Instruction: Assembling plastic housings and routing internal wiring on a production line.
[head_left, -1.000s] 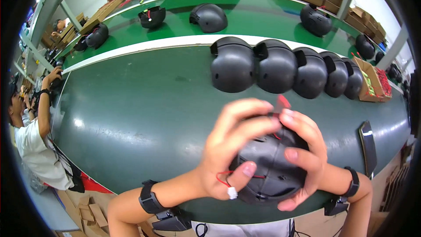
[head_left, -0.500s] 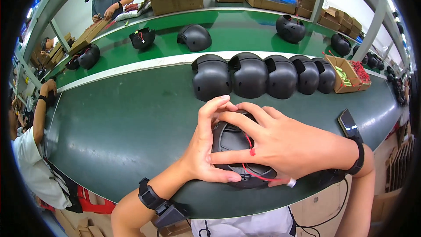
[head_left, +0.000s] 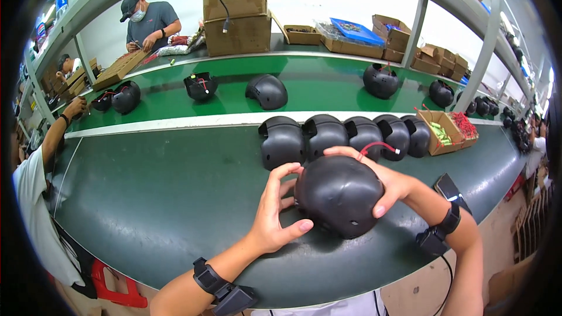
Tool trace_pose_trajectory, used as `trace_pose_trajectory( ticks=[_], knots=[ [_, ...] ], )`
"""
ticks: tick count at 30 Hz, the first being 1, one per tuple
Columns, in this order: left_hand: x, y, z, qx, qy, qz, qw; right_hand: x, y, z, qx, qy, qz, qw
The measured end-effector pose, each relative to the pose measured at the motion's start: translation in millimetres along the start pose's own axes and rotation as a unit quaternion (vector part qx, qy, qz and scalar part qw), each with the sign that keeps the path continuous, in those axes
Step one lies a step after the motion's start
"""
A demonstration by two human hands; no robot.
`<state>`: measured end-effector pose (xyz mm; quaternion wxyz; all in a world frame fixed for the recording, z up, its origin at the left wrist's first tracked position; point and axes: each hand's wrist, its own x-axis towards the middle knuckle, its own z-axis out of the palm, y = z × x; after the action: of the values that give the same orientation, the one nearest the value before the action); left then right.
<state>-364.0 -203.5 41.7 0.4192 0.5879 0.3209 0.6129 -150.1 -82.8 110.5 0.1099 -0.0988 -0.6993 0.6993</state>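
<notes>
A black, helmet-shaped shell is held over the near part of the green table, its smooth domed side up. My right hand grips it from the right, thumb on the lower side and fingers along the far edge. A red wire with a white plug sticks out past its far side. My left hand is open at the shell's left side, fingers spread and thumb apart; whether its fingertips touch the shell I cannot tell. The shell's underside is hidden.
Several similar black shells stand in a row just beyond. A cardboard box of green cells and red wires sits at their right. A phone lies near my right forearm. More shells rest on the bright green belt. Co-workers sit left and far left.
The shell has been turned over from its open, wired side to its smooth dome. My right hand has moved from across it to its right side; my left fingers have spread apart.
</notes>
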Motion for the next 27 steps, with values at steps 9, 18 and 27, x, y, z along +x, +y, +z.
trace_pose_trajectory(
  ticks=[9,18,27],
  knots=[
    [-2,1,-7,0.066,0.046,0.061,0.995,23,-15,-45,0.159,0.145,-0.169,0.962],
    [-5,-3,-11,0.164,-0.013,0.094,0.982,113,-47,-197,-0.034,0.412,-0.083,0.907],
    [-12,5,-10,0.18,-0.061,0.079,0.979,177,-16,-259,-0.359,0.314,0.037,0.878]
  ],
)
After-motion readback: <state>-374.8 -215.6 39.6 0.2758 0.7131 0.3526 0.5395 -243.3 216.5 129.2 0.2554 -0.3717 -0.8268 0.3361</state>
